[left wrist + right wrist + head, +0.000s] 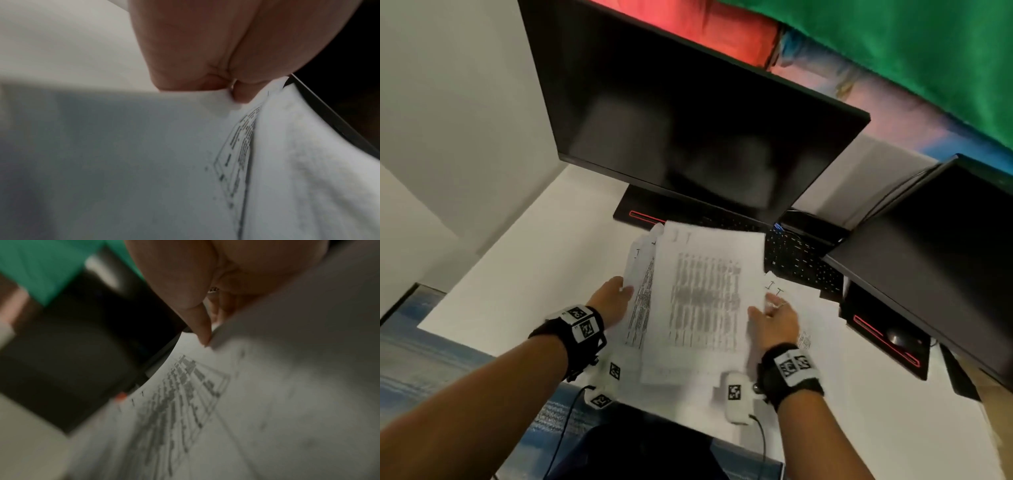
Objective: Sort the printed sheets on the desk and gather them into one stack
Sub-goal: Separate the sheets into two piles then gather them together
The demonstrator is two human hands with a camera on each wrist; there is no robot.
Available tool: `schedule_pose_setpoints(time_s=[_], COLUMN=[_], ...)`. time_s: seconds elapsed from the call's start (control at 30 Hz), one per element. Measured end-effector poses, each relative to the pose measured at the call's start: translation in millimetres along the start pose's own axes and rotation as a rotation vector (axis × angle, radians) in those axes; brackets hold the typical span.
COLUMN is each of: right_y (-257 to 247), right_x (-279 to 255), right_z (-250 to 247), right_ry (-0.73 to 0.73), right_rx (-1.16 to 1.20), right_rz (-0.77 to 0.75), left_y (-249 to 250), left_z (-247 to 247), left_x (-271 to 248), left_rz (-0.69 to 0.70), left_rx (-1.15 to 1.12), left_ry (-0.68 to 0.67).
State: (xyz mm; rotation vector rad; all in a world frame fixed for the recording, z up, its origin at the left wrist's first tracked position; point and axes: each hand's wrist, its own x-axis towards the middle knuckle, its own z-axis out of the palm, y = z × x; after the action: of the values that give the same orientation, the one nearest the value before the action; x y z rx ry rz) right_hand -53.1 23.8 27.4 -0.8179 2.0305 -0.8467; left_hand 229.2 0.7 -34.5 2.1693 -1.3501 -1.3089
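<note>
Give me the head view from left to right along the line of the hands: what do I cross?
Left hand, gripping the left edge of the fanned sheets → top printed sheet → right hand at its right edge → loose sheets on the desk → base of the second monitor.

print on sheets blurred unreadable, left hand's fingertips hidden behind paper

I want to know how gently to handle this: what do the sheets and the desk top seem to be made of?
The sheets look like thin matte office paper: they bend and curl where the left hand pinches them. The desk top looks like smooth white laminate, though its core cannot be told.
</note>
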Motion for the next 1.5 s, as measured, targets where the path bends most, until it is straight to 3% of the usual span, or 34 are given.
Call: schedule_pose_setpoints(time_s=[0.13,0.27,0.47,0.57,0.67,0.73,0.8,1.03,1.2,1.37,1.5], right_y=[31.9,39.2,-18.7,-54.3,-70.0,-74.0,-69.1,-56.7,-68.3,-63.3,-65.4], right_x=[-9.9,-7.2,-6.9,-15.0,-26.4,-31.0,-27.7,-28.4,-22.2,-22.8,-27.2], right_z=[46.5,52.2,19.7,2.3,-6.0,-5.5,0.8,11.2,10.3,23.7,21.8], right_ry=[-0.177,-0.222,-0.282,-0.212,-0.22,-0.254,-0.254,-0.284,-0.246,-0.279,-0.267], right_rx=[-0.354,-0.418,0.09,0.248,0.458,0.538,0.5,0.434,0.371,0.36,0.429], right_rz=[-0.039,-0.092,-0.058,-0.218,-0.372,-0.458,-0.526,-0.435,-0.574,-0.432,-0.402], left_y=[6.0,14.2,35.1,61.8,81.3,80.8,71.2,57.9,62.6,62.9,60.8], left_z=[7.0,6.5,-45.8,-73.1,-79.6,-75.5,-70.5,-64.7,-70.0,-67.1,-66.3], left_x=[-3.8,-17.7,-55.7,-79.7,-96.7,-99.2,-92.6,-68.7,-59.2,-46.4,-47.8], left_rz=[-0.023,0.079,0.401,0.509,0.585,0.57,0.576,0.626,0.583,0.549,0.608], left_rx=[-0.026,-0.085,-0.456,-0.456,-0.487,-0.465,-0.529,-0.495,-0.596,-0.556,-0.516], left_ry=[0.034,0.078,0.02,0.081,0.238,0.289,0.209,0.228,0.169,0.116,0.199])
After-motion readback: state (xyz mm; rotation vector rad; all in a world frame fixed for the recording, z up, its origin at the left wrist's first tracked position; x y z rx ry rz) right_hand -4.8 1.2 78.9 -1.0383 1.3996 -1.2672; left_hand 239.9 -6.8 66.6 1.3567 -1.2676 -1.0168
